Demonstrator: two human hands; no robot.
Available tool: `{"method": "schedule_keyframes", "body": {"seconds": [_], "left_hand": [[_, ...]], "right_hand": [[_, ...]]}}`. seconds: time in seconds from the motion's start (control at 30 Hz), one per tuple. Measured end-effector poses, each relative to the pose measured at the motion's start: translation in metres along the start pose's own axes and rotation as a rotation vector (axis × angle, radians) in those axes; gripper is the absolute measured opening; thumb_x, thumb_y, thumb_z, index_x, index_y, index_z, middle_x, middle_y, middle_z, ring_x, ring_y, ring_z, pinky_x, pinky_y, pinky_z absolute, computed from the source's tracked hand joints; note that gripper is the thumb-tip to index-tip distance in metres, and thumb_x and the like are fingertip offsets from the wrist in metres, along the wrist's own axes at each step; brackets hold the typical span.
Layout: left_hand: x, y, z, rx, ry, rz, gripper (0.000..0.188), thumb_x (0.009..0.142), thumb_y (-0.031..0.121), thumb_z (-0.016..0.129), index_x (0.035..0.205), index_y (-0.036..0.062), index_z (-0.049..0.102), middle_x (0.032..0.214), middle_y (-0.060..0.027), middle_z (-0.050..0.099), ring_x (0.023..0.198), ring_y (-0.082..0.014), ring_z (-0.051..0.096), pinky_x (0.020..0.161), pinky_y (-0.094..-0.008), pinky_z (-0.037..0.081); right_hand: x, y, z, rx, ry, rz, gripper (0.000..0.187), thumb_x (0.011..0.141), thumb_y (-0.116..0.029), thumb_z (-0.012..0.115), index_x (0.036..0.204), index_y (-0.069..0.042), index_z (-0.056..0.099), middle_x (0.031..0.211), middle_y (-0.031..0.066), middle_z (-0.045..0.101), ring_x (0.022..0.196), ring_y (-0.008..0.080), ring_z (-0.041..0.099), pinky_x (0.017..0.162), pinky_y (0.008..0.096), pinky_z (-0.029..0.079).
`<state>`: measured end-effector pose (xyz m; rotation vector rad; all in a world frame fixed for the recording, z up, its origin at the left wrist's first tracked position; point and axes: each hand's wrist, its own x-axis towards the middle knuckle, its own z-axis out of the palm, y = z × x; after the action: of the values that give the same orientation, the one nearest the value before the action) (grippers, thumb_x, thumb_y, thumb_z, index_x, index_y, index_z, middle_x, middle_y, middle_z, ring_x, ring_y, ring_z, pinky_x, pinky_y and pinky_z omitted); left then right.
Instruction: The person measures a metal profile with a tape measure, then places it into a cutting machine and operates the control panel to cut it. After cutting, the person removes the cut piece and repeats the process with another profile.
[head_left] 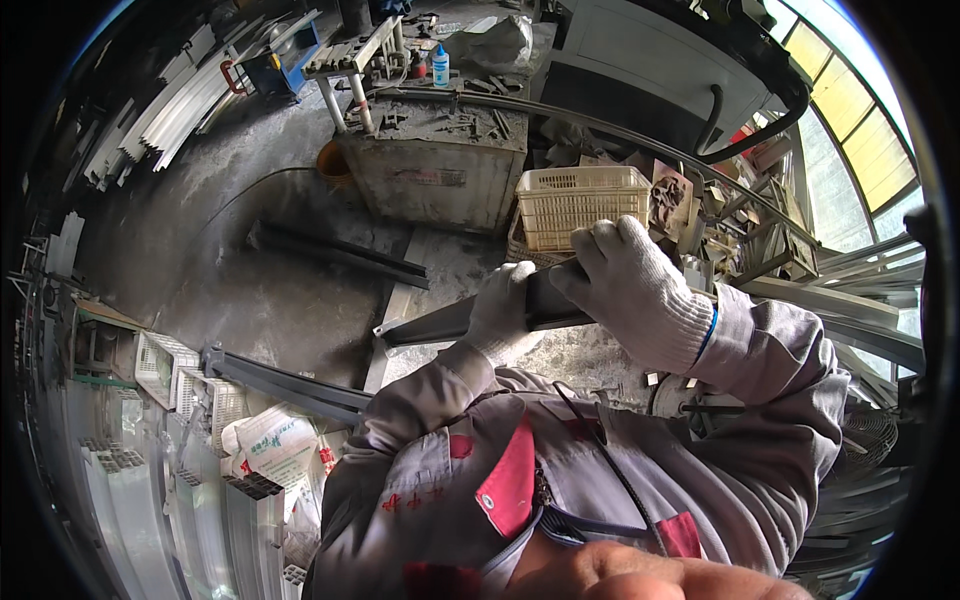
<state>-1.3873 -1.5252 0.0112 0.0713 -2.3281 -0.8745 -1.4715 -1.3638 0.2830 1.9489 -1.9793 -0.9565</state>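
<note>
A long dark metal bar (432, 323), probably a hollow or channelled profile, runs slantwise before my body, its left end lower than the part at my right. My left hand (505, 312), in a white knit glove, is closed around its middle. Farther right, my gloved right hand (632, 290) wraps over the bar from above, with its thumb side toward the left hand. The bar's right-hand stretch is hidden behind this hand and the sleeve. Just beyond both hands stands a cream plastic crate (584, 208).
Another dark bar (335, 256) lies on the floor, and a further one (285, 380) juts out at left. A metal cabinet (435, 185) stands ahead, an orange bucket (333, 163) beside it. Stacked light metal profiles (125, 500) and white baskets (165, 368) crowd the left; scrap (745, 235) fills the right.
</note>
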Motion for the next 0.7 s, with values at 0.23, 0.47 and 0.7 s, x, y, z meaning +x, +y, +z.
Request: {"method": "schedule_keyframes", "body": {"seconds": [0.23,0.47,0.7], "left_hand": [[0.044,-0.066,0.063,0.067,-0.421,-0.088,0.083,0.087,0.025,0.084,0.158,0.0040,0.047,0.134,-0.0211,0.062,0.124,-0.0432,0.065,0.106,-0.0551,0.056],[0.062,-0.114,0.074,0.159,-0.838,-0.180,0.100,0.086,0.033,0.086,0.169,0.0104,0.035,0.147,-0.0176,0.057,0.138,-0.0388,0.062,0.112,-0.0551,0.056],[0.063,-0.200,0.061,0.172,-0.930,-0.161,0.110,0.079,0.031,0.092,0.171,0.0208,0.033,0.147,-0.0174,0.059,0.134,-0.0412,0.065,0.113,-0.0548,0.057]], "right_hand": [[0.074,0.074,0.099,0.485,-0.222,-0.055,0.098,0.072,-0.026,0.091,0.161,-0.004,0.053,0.119,0.0234,0.070,0.109,0.0427,0.072,0.093,0.0553,0.059],[0.122,0.066,0.168,0.659,-0.283,0.005,0.103,0.073,-0.028,0.091,0.165,-0.005,0.051,0.126,0.0258,0.070,0.118,0.0440,0.071,0.098,0.0570,0.060],[0.200,0.031,0.208,0.600,-0.377,0.066,0.109,0.070,-0.038,0.093,0.163,-0.001,0.051,0.130,0.0243,0.069,0.121,0.0406,0.072,0.097,0.0504,0.064]]}}
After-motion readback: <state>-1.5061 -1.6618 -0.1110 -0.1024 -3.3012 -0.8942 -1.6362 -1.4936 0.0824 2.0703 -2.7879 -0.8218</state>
